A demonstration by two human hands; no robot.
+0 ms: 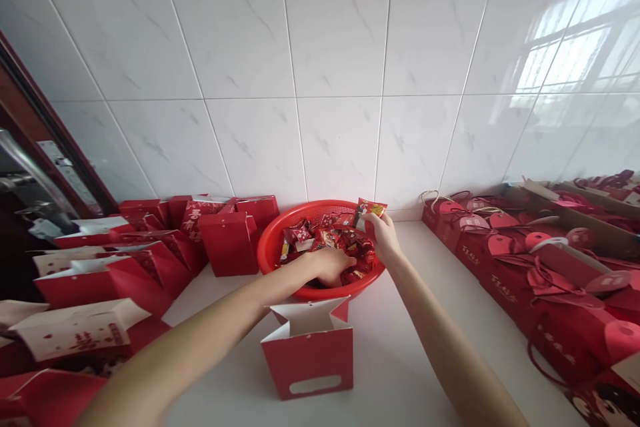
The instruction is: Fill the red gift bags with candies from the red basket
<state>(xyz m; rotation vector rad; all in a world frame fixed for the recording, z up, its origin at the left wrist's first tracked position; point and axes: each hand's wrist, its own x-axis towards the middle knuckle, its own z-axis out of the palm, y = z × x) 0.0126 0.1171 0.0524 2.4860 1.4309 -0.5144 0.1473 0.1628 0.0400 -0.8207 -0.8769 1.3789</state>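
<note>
A red plastic basket (270, 250) full of small wrapped sweets (325, 238) stands against the wall. My left hand (334, 267) reaches down among the sweets, its fingertips partly hidden, so what they hold cannot be made out. At the basket's right rim my right hand (384, 233) grips a red and black packet (371, 210), held up above the sweets. In front of the basket, nearer to me, an open red paper bag (313, 357) stands upright with its white inside showing.
Several open red bags (145, 273) stand on the left, with an upright red box (230, 245) beside the basket. Rows of filled red bags (505, 280) line the right side. Behind is a tiled wall (340, 140).
</note>
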